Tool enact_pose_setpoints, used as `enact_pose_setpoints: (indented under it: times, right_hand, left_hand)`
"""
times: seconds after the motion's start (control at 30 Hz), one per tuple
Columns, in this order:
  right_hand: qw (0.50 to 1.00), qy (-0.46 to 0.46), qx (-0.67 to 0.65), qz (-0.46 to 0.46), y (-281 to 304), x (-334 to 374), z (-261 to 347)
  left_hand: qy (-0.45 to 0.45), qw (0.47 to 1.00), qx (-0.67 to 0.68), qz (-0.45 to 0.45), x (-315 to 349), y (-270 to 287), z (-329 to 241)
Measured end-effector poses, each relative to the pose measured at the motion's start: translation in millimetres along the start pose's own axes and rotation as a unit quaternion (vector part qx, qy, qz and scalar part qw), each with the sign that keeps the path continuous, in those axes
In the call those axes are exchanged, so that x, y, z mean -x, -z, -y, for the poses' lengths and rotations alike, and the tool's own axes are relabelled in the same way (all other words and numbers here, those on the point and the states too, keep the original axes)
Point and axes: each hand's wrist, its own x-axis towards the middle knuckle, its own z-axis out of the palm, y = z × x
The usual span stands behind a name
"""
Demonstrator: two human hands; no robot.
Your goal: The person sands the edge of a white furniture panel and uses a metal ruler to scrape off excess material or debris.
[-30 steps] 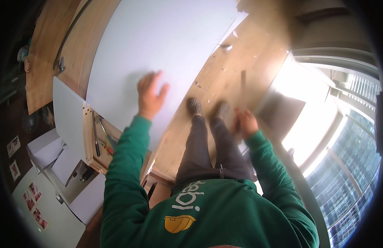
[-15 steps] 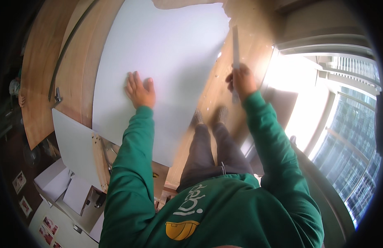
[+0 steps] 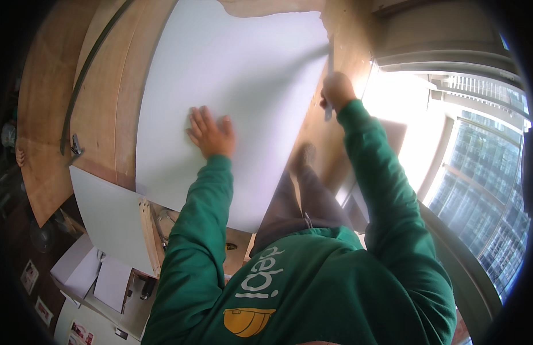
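Observation:
A large white sheet (image 3: 232, 63) lies on wooden boards, its far edge ragged. My left hand (image 3: 212, 132) rests flat on it with fingers spread. In my right hand (image 3: 338, 90), beside the sheet's right edge, is a long narrow grey bar (image 3: 328, 114) that looks like a flat file, my fingers closed round it. Its far end points away from me along the edge; whether it touches the sheet I cannot tell. Motion blurs the far part of the bar.
Left of the sheet a metal clamp (image 3: 76, 145) and a dark curved strip (image 3: 88, 75) sit on wooden boards. A smaller pale panel (image 3: 105, 215) is at the near left, with a white box (image 3: 77, 261) below. Bright windows (image 3: 479, 161) line the right.
My right hand has moved slightly away from me, bringing the bar to the sheet's edge. The sheet and my left hand appear farther right as the view shifts, and one foot is now hidden.

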Motion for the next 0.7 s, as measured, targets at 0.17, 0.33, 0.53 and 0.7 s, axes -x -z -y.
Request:
enact_pose_setpoints:
  times: [0.17,0.33,0.53,0.7]
  right_hand:
    - [0.998,0.005,0.056,-0.022,-2,-13,3]
    - [0.997,0.032,0.064,0.036,8,-25,3]
    - [0.989,-0.057,-0.122,0.054,16,-26,8]
    - [0.973,-0.104,-0.193,0.064,9,-26,-11]
  left_hand:
    - [-0.015,1.000,0.018,-0.020,-1,1,-3]
    - [-0.003,1.000,0.018,0.013,-3,4,1]
    - [-0.010,1.000,0.018,0.008,-3,5,5]
    - [-0.012,1.000,0.024,0.006,-3,3,-6]
